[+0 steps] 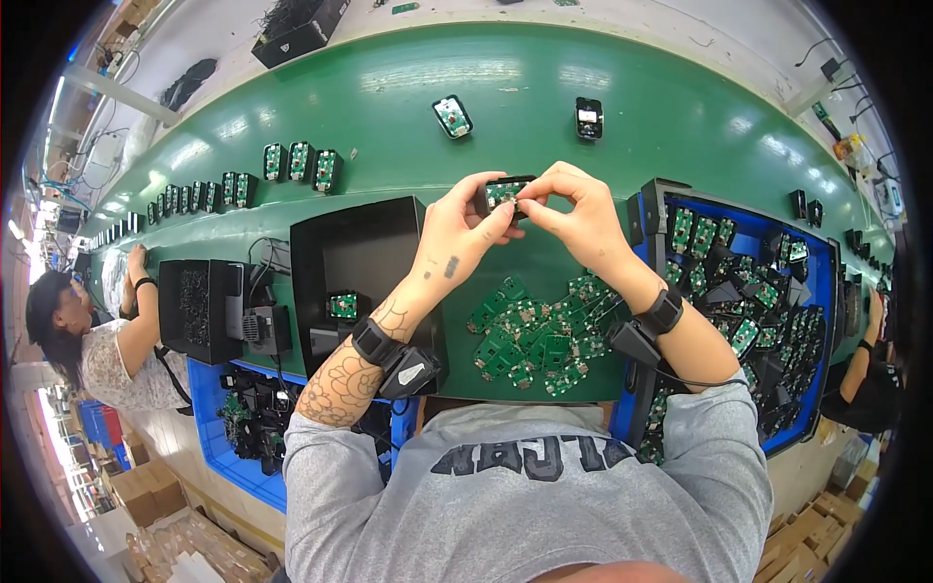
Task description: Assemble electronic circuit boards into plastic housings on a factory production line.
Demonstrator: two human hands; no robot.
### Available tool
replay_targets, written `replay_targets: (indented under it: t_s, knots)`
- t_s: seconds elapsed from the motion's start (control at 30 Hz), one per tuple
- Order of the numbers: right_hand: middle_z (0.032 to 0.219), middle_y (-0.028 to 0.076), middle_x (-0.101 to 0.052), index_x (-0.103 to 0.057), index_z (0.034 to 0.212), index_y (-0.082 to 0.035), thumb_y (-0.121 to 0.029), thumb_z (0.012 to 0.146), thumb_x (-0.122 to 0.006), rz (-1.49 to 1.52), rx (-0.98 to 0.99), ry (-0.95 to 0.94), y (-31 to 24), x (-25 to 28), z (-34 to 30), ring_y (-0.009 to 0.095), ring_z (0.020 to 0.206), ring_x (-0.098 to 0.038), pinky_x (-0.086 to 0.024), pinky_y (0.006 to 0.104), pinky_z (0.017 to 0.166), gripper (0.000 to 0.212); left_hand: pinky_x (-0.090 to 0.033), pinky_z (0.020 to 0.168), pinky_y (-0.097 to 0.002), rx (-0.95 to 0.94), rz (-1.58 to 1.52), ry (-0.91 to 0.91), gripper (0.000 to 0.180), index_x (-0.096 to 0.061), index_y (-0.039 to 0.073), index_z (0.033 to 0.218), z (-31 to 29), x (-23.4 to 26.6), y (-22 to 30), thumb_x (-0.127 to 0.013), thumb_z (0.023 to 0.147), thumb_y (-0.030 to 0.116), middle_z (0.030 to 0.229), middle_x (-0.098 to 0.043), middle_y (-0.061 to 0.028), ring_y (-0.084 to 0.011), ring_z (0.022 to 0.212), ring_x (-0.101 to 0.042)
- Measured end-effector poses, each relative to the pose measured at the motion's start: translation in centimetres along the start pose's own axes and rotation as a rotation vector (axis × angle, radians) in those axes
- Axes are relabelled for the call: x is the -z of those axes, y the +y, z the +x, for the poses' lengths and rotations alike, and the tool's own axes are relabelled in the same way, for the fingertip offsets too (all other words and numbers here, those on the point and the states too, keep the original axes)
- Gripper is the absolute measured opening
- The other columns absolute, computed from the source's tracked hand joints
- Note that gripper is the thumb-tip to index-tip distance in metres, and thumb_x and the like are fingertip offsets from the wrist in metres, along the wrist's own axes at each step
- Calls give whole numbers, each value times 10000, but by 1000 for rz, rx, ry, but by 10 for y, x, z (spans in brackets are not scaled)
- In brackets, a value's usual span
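Note:
My left hand (457,228) is closed around a small black plastic case (494,183) with a green circuit board (502,192) in it, held above the green table. The fingers of my right hand (580,206) pinch at the board's right side; the fingertips hide what exactly they grip. Below my hands lies a loose pile of green circuit boards (530,335). Farther off, a case with a board showing (453,117) and a black case with a pale face (588,119) rest on the table. Beside my left forearm stands a black bin (355,228), with one board-filled case (342,305) inside.
At right, a blue crate (829,335) holds many boards and black cases. Several filled cases (299,161) stand in a row at left. A black box of small parts (199,301) and another blue crate (209,413) are near a co-worker (121,335). Another person (863,384) works at far right.

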State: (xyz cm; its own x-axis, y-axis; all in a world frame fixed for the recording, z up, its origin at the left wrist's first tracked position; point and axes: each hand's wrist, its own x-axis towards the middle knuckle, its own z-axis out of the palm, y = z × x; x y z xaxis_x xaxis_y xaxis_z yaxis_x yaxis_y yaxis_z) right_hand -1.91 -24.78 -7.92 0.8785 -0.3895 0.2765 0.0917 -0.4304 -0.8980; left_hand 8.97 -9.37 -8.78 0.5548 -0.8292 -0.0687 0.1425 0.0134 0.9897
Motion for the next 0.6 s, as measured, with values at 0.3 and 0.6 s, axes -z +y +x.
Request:
replay_targets:
  t_s: [0.3,0.6]
  knots:
    - [719,0,-632,-604,782,-27,-60,753,-776,-10,-348,-130,3,26,12,34,667,-569,-461,208,600,178,-582,742,-302,147,152,-85,417,-396,6,1306,8,0,11,-586,946,98,1079,-645,-158,-225,881,-698]
    - [887,111,-668,-702,904,-61,-180,698,-762,-941,82,-573,-8,85,2,300,940,-616,-495,394,834,246,-534,768,-437,-163,1352,-358,284,-672,-50,933,164,29,18,-681,778,188,928,-665,-262,-407,859,-655]
